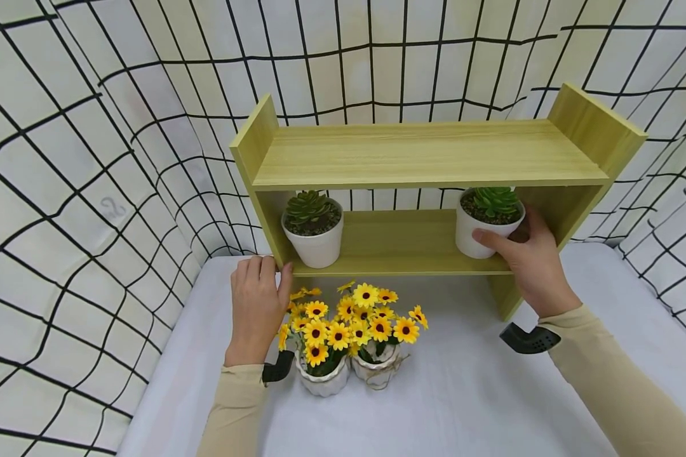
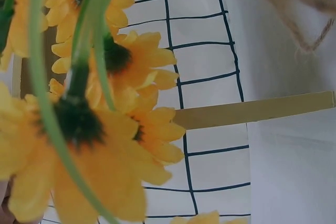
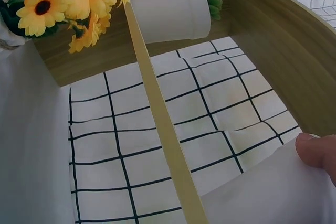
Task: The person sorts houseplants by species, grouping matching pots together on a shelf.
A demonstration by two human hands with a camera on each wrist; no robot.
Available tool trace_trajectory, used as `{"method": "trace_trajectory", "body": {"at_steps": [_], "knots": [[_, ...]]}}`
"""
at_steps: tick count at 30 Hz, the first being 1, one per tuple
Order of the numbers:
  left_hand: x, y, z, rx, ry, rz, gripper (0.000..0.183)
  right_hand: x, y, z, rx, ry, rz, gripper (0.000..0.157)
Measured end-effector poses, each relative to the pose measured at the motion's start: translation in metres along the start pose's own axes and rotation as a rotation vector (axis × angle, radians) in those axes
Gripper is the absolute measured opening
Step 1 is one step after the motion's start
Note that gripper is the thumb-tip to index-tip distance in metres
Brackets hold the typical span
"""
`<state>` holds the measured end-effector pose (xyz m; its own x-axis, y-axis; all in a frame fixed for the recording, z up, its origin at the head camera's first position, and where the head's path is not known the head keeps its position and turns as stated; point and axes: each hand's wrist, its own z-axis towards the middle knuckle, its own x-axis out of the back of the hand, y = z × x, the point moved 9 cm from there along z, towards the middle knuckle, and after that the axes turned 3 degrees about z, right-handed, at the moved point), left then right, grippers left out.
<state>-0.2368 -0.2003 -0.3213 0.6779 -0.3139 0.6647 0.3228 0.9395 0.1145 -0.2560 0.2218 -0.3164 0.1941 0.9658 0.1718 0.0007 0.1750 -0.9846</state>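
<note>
I inspected the station through the head and wrist views. A two-tier wood-grain shelf [image 1: 429, 152] stood on a white-covered table [image 1: 463, 400], backed by a black-lined white grid backdrop [image 1: 371, 70].

Right hand [image 1: 540, 263]: I found it clamped on the right-hand potted succulent [image 1: 483, 216], the thumb across the front of the white pot and the other fingers mostly hidden behind. This pot was above the lower board, near the right side panel; I could not tell whether its base bore on the wood.

Left hand [image 1: 256, 308]: its fingers lay close together along the outside of the left side panel, the thumb at the inner face, gripping the shelf near the front end of the lower board.

The left-hand potted succulent [image 1: 314, 231] stood upright on the lower board, just beside the left panel.

In front of the shelf, near the left forearm, I recorded two pots of yellow dark-centred flowers side by side: the left flower pot [image 1: 322, 381] and the right flower pot [image 1: 376, 368], the latter tied with twine. Blurred blooms filled much of the left wrist view.
</note>
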Motion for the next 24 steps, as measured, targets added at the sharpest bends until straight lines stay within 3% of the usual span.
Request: {"method": "trace_trajectory", "body": {"at_steps": [8,15,19,24], "knots": [[0.001,0.0,0.0,-0.009,0.017,-0.011,0.028,0.0,-0.001,-0.002,0.049,-0.019,0.033,0.09],[0.001,0.001,0.0,-0.017,0.034,-0.01,0.027,0.0,0.002,-0.028,0.174,-0.004,-0.083,0.102],[0.001,0.001,-0.001,-0.013,0.024,-0.011,0.028,0.001,0.002,-0.052,0.256,0.08,0.007,0.098],[0.001,0.002,0.0,-0.015,0.017,-0.011,0.028,0.001,0.006,-0.078,0.307,0.203,0.161,0.077]]}}
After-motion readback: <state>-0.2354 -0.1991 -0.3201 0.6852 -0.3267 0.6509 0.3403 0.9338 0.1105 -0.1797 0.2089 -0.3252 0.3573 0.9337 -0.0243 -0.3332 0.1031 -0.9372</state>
